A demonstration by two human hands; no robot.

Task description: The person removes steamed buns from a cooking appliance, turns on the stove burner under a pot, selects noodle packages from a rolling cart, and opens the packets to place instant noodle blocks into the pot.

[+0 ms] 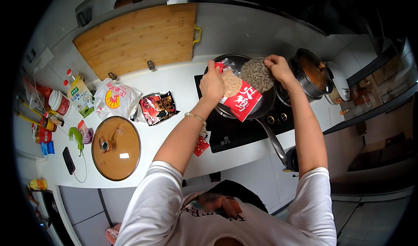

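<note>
Over a dark frying pan (269,101) on the hob, my right hand (280,69) pinches the edge of a greyish-brown dried noodle cake (257,74). My left hand (212,84) is closed on a red noodle packet (242,101) with white lettering, tilted above the pan. A round, light brown area (230,83) shows on the packet; whether it is printing or contents I cannot tell. The noodle cake lies right beside the packet's upper part, and its contact with the packet is unclear. Both things hide most of the pan's inside.
A lidded pot (311,74) stands right of the pan. On the left counter are a glass lid (116,167), a torn food packet (156,109), a white plastic bag (114,99), a phone (69,160) and a green pepper (75,136). A cutting board (139,39) leans behind.
</note>
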